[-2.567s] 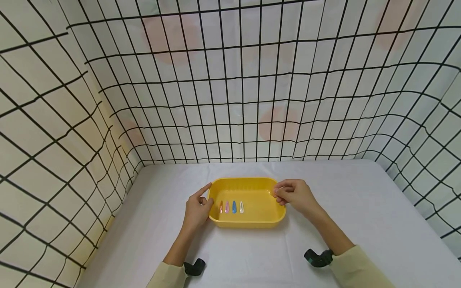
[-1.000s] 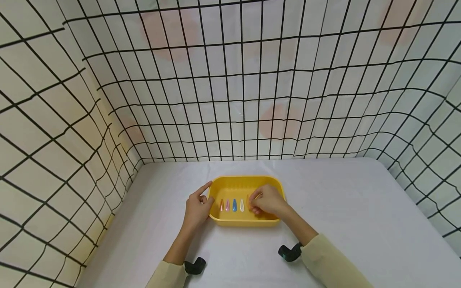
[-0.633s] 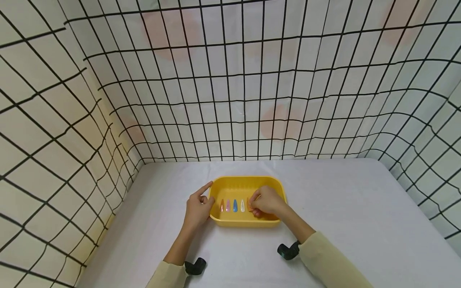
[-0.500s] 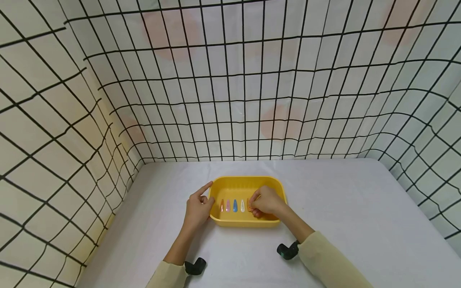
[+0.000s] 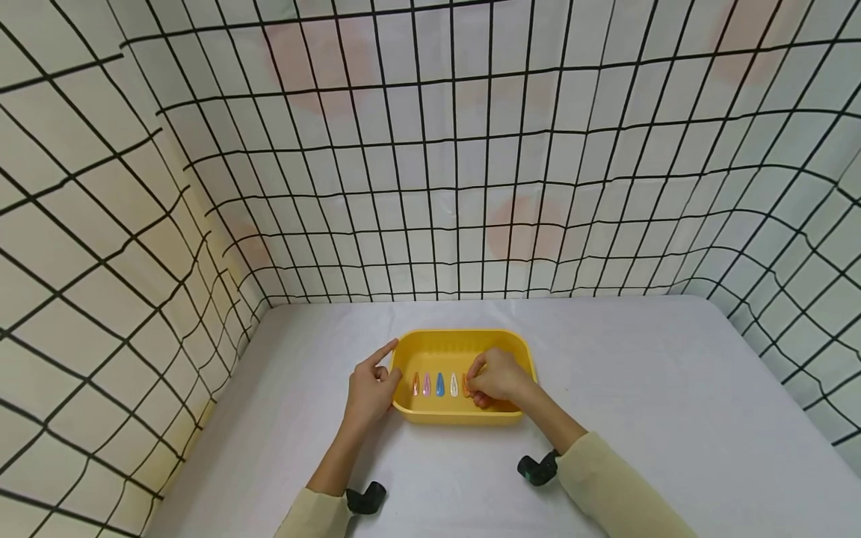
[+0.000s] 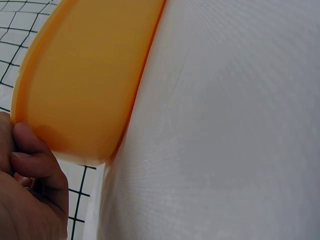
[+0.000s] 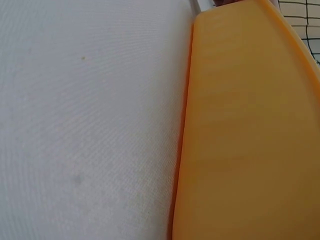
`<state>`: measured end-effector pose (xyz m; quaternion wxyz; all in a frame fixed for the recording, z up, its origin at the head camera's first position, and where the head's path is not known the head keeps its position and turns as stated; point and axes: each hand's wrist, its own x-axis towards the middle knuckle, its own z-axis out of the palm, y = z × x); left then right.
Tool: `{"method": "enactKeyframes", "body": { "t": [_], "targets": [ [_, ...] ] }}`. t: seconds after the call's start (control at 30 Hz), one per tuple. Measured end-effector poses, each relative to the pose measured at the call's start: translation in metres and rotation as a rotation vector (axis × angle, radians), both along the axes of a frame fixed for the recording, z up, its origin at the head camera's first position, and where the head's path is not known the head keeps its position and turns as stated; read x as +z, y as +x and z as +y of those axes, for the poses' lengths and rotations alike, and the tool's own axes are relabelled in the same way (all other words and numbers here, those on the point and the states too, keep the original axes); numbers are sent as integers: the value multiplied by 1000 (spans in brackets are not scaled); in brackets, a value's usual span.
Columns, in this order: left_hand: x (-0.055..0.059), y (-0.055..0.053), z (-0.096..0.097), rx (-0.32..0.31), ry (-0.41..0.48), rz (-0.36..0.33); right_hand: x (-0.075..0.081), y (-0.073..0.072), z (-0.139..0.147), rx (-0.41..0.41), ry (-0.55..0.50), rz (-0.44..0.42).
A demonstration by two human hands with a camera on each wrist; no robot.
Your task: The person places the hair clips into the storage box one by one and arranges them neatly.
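Observation:
A yellow plastic tray [image 5: 464, 419] stands on the white-covered table. My left hand [image 5: 366, 388] grips its left rim, thumb over the inside edge and index finger stretched along the corner; in the left wrist view, curled fingers [image 6: 37, 160] meet the tray's end wall [image 6: 90, 75]. Inside lie snap hair clips in an upright row: orange [image 5: 415, 384], pink [image 5: 427, 384], blue [image 5: 440, 384] and white [image 5: 454, 385]. Right of the white one, my right hand [image 5: 499, 376] pinches another orange hair clip [image 5: 466, 385] close over the tray floor, its right side covered by fingertips.
Black wire grid panels [image 5: 430, 187] backed by pale cloth surround the table [image 5: 619, 359] at the back and both sides. A black wrist camera [image 5: 538, 469] sits by each sleeve. The tray's front wall [image 7: 240, 125] fills much of the right wrist view.
My right hand has come from the tray's right rim leftward into the tray, bringing the orange hair clip beside the white one. Over the last half second it barely shifts. My left hand stays put.

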<state>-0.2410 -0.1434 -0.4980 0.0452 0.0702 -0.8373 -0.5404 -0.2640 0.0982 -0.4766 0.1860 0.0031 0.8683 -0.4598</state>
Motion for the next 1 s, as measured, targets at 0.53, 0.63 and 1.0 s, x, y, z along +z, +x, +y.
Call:
{"method": "enactKeyframes", "body": {
  "t": [0.53,0.63,1.0],
  "targets": [
    [0,-2,0,-1,-3,0,-2,-4,2,-23,-70,1],
    [0,-3,0,1,-5,0,0,-7,6,-9,-148,37],
    [2,-6,-7,-16,-78,34,15,-8,46,99,-421,155]
  ]
}}
